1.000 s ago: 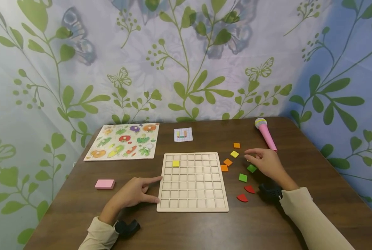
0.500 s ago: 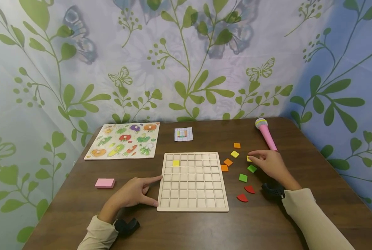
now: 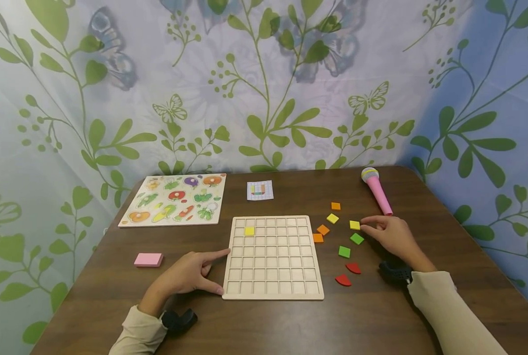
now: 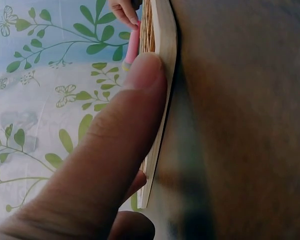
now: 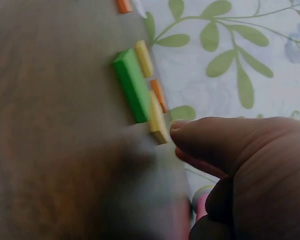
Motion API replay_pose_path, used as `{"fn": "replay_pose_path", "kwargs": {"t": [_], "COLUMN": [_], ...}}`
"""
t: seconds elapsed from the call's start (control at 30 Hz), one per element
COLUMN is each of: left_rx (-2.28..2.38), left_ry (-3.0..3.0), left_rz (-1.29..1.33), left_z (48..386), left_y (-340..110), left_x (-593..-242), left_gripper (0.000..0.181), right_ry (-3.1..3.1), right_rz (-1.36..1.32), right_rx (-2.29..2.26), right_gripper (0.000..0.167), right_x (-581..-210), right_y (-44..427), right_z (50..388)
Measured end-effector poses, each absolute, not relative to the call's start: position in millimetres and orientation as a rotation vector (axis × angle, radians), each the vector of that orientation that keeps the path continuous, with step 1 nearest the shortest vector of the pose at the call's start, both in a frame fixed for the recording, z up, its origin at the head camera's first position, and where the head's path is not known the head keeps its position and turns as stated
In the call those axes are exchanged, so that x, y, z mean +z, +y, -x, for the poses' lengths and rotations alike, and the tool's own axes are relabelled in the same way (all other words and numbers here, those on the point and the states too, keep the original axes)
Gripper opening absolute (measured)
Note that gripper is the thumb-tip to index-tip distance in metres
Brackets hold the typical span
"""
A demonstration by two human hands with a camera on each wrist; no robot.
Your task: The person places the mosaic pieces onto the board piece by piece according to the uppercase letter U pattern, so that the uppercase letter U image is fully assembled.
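Note:
A pale wooden grid board (image 3: 273,291) lies mid-table, with one yellow square tile (image 3: 249,230) in a cell near its upper left. My left hand (image 3: 188,272) touches the board's left edge with outstretched index finger and thumb; in the left wrist view, the thumb (image 4: 132,97) lies against the board's side. My right hand (image 3: 390,236) is just right of a second yellow tile (image 3: 355,225), thumb and index finger reaching toward it, apart from each other. In the right wrist view, the thumb tip (image 5: 182,130) is beside a yellow tile (image 5: 157,120) and a green tile (image 5: 131,85).
Right of the board lie several orange tiles (image 3: 323,230), green tiles (image 3: 344,252) and red quarter-circles (image 3: 353,268). Behind them is a pink microphone (image 3: 379,195). A pattern card (image 3: 260,191), vegetable puzzle (image 3: 175,199) and pink block (image 3: 149,260) are also on the table.
My right hand has drawn slightly to the right, away from over the second yellow tile, which is now uncovered. The left hand stays at the board's edge.

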State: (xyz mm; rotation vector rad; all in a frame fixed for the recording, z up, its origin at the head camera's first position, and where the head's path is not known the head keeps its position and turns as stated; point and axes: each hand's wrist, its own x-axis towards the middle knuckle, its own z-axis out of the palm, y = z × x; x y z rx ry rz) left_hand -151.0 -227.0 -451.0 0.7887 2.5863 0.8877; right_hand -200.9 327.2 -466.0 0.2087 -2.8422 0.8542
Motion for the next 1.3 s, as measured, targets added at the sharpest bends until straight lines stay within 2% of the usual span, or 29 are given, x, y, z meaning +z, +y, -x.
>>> {"fn": "replay_pose_path", "kwargs": {"t": [0.53, 1.3], "left_rx": [0.898, 0.820], "left_ry": [2.594, 2.651], "left_rz": [-0.779, -0.786], "left_z": [149.0, 147.2], "left_y": [-226.1, -221.8], "left_x": [-452.2, -448.5], "left_gripper": [0.094, 0.095], "right_ry": [-2.901, -2.883], "right_rz": [-0.260, -0.220], "right_rx": [0.802, 0.758], "right_gripper": [0.044, 0.042], "right_x": [-469.7, -468.6], "right_y": [323.4, 317.3], "right_z": [203.8, 200.8]}}
